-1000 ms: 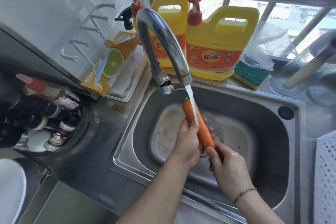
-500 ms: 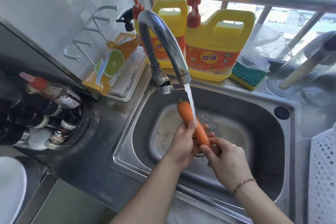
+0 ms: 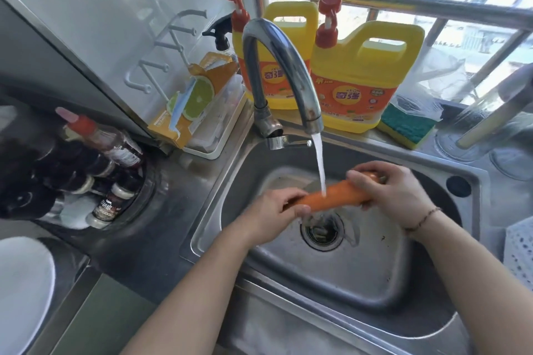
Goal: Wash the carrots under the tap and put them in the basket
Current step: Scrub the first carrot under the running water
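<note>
Holding a carrot level over the middle of a steel sink, right beneath the water stream falling from a curved chrome tap. Left hand gripping the carrot's left end, right hand curled round its right end, string bracelet at that wrist. Drain just below. Two yellow detergent jugs on the far ledge, green sponge to their right, sauce bottles on the worktop at left.

carrot under tap stream | left hand, right hand grip ends
</note>
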The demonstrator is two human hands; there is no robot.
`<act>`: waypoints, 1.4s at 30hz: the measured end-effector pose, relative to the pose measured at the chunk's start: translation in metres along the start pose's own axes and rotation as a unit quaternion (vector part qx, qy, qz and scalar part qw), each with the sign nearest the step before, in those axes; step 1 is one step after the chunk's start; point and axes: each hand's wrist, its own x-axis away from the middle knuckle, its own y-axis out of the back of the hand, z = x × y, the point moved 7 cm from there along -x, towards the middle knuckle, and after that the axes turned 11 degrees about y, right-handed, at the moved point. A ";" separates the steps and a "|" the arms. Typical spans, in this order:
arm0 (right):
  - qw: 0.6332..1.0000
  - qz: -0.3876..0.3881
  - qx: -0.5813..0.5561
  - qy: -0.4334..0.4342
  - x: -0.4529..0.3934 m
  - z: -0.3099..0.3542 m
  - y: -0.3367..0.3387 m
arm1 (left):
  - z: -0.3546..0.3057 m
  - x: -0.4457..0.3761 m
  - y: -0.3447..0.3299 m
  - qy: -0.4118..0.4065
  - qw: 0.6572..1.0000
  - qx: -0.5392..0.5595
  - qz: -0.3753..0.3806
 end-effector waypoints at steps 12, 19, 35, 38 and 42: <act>0.989 0.039 -0.021 0.138 0.030 0.002 -0.007 | 0.013 -0.002 -0.027 0.134 0.699 0.697 -0.092; 0.975 0.018 0.115 0.188 0.048 0.007 -0.004 | 0.005 -0.004 -0.025 0.147 0.692 0.699 -0.101; 0.971 -0.013 0.176 0.162 0.053 0.009 -0.014 | -0.021 -0.011 -0.050 0.144 0.729 0.661 -0.107; 0.985 -0.018 0.127 0.114 0.048 0.006 -0.012 | -0.023 -0.009 -0.051 0.125 0.769 0.619 -0.099; 0.996 0.024 0.063 0.053 0.045 -0.002 -0.018 | -0.020 -0.007 -0.050 0.107 0.790 0.598 -0.086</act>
